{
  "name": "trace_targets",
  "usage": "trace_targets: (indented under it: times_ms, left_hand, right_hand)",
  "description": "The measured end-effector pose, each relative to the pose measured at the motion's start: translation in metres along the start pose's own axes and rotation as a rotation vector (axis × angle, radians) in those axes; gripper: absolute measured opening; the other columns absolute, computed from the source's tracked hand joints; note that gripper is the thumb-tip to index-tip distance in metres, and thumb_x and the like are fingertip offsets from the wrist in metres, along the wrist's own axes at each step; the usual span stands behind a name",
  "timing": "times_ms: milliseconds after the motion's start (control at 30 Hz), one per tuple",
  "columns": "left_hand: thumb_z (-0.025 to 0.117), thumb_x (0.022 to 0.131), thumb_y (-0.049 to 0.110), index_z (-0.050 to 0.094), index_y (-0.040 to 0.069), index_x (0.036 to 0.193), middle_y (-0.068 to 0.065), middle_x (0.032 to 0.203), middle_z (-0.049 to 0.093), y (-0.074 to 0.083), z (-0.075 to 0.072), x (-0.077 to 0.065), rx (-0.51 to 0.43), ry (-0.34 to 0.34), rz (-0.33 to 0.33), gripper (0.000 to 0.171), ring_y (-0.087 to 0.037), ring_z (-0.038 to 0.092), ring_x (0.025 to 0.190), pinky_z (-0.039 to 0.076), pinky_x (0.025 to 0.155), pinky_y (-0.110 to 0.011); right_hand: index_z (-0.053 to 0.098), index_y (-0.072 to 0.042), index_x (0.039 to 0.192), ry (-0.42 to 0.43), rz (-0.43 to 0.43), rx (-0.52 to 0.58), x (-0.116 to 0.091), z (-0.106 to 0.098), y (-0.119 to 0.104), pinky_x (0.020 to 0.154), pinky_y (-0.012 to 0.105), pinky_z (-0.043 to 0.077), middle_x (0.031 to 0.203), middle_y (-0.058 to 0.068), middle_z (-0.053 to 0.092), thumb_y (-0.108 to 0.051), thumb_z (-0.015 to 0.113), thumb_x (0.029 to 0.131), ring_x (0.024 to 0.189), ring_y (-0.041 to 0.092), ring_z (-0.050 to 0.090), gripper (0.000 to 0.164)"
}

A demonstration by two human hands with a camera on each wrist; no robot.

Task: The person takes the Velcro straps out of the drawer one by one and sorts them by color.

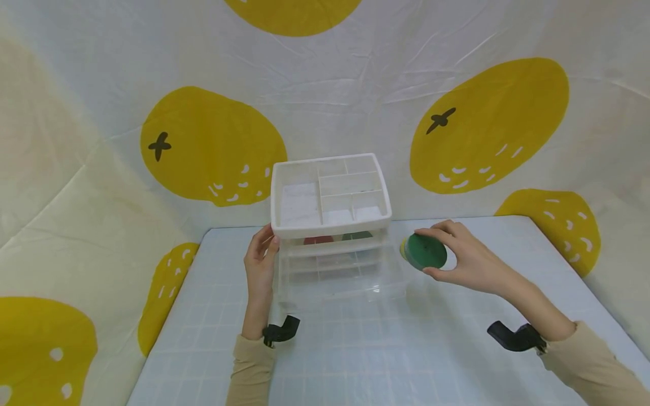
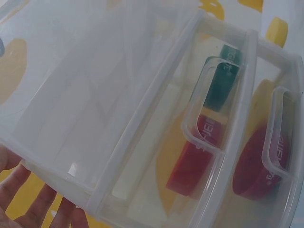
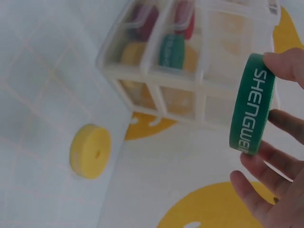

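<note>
A white and clear drawer organizer [image 1: 330, 231] stands on the table, topped by a divided tray. My left hand [image 1: 261, 259] rests against its left side; in the left wrist view the fingers [image 2: 35, 209] lie along the case, fairly straight. To the right of the organizer, my right hand [image 1: 464, 256] pinches a green roll of tape [image 1: 426, 251] by its rim, off the table. White lettering shows on that tape [image 3: 253, 104] in the right wrist view. Through the clear drawer fronts appear a green tape roll [image 2: 223, 83] and red tape rolls [image 2: 197, 156].
A yellow tape roll [image 3: 90, 151] lies on the table beside the organizer, mostly hidden behind the green roll in the head view. A pale checked cloth [image 1: 355, 361] covers the table. Behind it hangs a white curtain [image 1: 350, 96] with large yellow fruit shapes.
</note>
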State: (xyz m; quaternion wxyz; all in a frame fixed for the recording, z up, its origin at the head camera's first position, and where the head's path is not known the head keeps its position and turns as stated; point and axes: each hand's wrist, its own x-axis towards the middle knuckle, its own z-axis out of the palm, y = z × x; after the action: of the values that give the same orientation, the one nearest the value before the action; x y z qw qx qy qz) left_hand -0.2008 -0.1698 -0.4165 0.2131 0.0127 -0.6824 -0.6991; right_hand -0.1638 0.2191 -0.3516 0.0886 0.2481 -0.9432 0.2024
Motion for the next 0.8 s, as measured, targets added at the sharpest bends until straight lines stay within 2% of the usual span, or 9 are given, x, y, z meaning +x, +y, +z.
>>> trace_targets:
  times_ms: [300,500,800]
  left_hand:
    - [0.064,0.092,0.023,0.06,0.013,0.128,0.001,0.123,0.06,-0.009,-0.001,0.002,-0.001,0.004,0.013,0.037,-0.018,0.054,0.115,0.048,0.092,-0.014]
    - [0.064,0.092,0.023,0.06,0.012,0.128,0.002,0.122,0.061,-0.008,-0.002,0.001,0.005,0.003,0.015,0.037,-0.018,0.054,0.115,0.048,0.092,-0.014]
    - [0.064,0.093,0.019,0.06,0.009,0.128,0.003,0.12,0.061,-0.003,-0.001,0.002,-0.006,-0.001,0.007,0.037,-0.02,0.054,0.115,0.048,0.091,-0.015]
  right_hand:
    - [0.053,-0.015,0.133,0.012,0.059,0.035,-0.013,0.028,0.024,0.079,0.046,0.055,0.119,0.011,0.05,-0.023,0.082,0.073,0.106,0.025,0.047,0.067]
    - [0.052,-0.014,0.132,-0.001,0.121,0.065,-0.019,0.048,0.037,0.081,0.051,0.055,0.117,0.013,0.05,-0.021,0.083,0.073,0.106,0.029,0.047,0.068]
    - [0.054,-0.013,0.131,0.026,0.137,0.09,-0.028,0.077,0.058,0.081,0.05,0.051,0.113,0.011,0.051,-0.022,0.083,0.072,0.103,0.028,0.048,0.066]
